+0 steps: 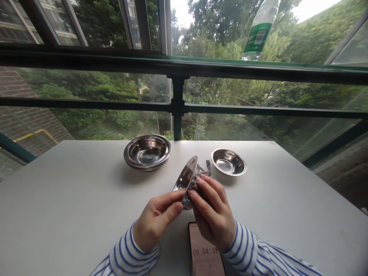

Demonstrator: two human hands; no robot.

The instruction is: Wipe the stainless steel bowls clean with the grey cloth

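Observation:
A shiny metal bowl (185,174) is tilted on its side above the table, its opening facing left. My left hand (156,218) pinches the rim at the lower edge between thumb and fingers. On the outer side of the bowl, my right hand (214,209) presses a grey patterned cloth (208,166) against the metal. The fingers of that hand are bent over the cloth, and one end of it sticks up past them. Part of the bowl's outside is hidden behind the right hand.
Several stacked metal bowls (148,151) stand at the back left of the white table (86,207). A single metal bowl (229,162) sits at the back right. A phone (202,245) showing a timer lies under my hands. Beyond the railing (115,59), a plastic bottle (260,36) stands upright.

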